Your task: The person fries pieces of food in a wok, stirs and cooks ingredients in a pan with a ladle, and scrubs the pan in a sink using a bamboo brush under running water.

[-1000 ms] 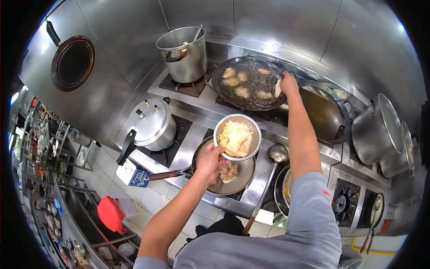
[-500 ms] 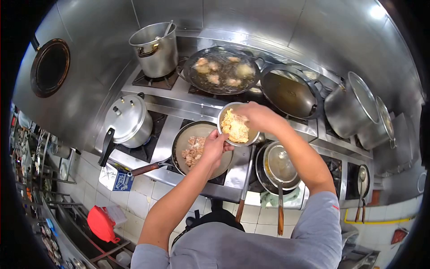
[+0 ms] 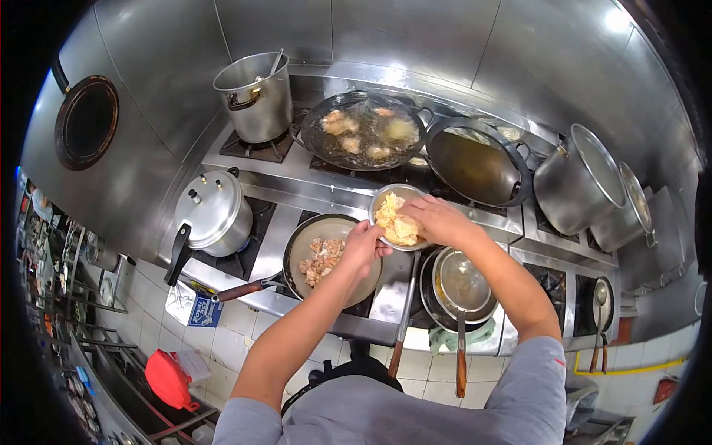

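A small metal bowl (image 3: 380, 199) of lumpy yellow battered food (image 3: 397, 225) is held over the stove's front ledge. My left hand (image 3: 363, 249) grips the bowl's near left rim, fingers closed around it. From the right, my right hand (image 3: 437, 221) reaches into the bowl, its fingers curled against the food and their tips partly hidden. Just left of the bowl, a frying pan (image 3: 300, 256) holds pieces of pinkish-brown meat (image 3: 320, 259). Behind the bowl, a wide black wok (image 3: 319, 141) of bubbling oil contains several frying pieces (image 3: 351, 144).
A second wok (image 3: 475, 156) with oil stands at the back right. A pressure cooker (image 3: 215, 211) and a tall pot (image 3: 259, 107) are on the left. A strainer (image 3: 461, 278) rests over a pan at right, beside a long-handled utensil (image 3: 403, 326). Large pots (image 3: 567, 182) stand far right.
The camera view has tilted up slightly. My right hand has gone from the bowl's far rim down to its right side, fingers in the food. My left hand keeps hold of the bowl.
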Tool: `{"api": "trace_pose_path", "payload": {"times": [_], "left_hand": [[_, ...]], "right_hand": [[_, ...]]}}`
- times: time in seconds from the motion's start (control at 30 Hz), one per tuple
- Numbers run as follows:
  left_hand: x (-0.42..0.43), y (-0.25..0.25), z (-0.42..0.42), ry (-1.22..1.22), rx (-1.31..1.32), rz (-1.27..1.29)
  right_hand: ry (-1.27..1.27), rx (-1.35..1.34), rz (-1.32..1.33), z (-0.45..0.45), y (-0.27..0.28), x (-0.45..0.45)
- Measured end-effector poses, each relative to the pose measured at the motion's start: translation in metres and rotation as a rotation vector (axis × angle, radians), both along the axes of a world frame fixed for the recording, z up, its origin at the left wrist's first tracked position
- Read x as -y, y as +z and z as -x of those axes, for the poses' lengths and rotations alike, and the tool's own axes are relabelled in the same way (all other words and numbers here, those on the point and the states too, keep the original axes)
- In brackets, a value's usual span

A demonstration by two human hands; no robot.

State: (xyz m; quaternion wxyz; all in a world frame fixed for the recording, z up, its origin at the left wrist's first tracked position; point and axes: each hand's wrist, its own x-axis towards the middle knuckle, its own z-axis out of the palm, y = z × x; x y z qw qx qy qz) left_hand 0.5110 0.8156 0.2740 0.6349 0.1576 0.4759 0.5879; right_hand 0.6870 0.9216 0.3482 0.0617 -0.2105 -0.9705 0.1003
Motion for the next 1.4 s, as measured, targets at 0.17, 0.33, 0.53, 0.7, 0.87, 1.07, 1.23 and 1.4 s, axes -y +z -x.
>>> {"api": "trace_pose_path", "payload": {"times": [0.17,0.33,0.53,0.7,0.87,1.07,1.23,1.4], "left_hand": [[-0.024,0.007,0.011,0.057,-0.034,-0.028],[-0.041,0.017,0.031,0.097,0.009,-0.061],[-0.052,0.018,0.045,0.142,0.010,-0.079],[-0.037,0.016,0.057,0.157,-0.012,-0.041],[-0.016,0.018,0.070,0.199,-0.013,-0.020],[-0.007,0.014,0.077,0.200,-0.027,-0.006],[-0.015,0.015,0.064,0.177,-0.014,-0.037],[-0.029,0.008,0.038,0.082,-0.034,-0.036]], "right_hand": [[0.040,-0.077,-0.107,0.017,-0.006,-0.022],[0.036,-0.195,0.001,0.030,0.012,-0.048],[-0.197,-0.495,0.393,0.053,0.035,-0.092],[-0.426,-0.360,0.192,0.092,0.007,-0.183],[-0.549,-0.015,-0.012,0.125,-0.048,-0.206],[-0.303,-0.498,-0.106,0.144,-0.035,-0.184],[0.025,-0.114,0.307,0.112,0.013,-0.078],[-0.080,-0.098,0.034,0.074,-0.007,-0.051]]}}
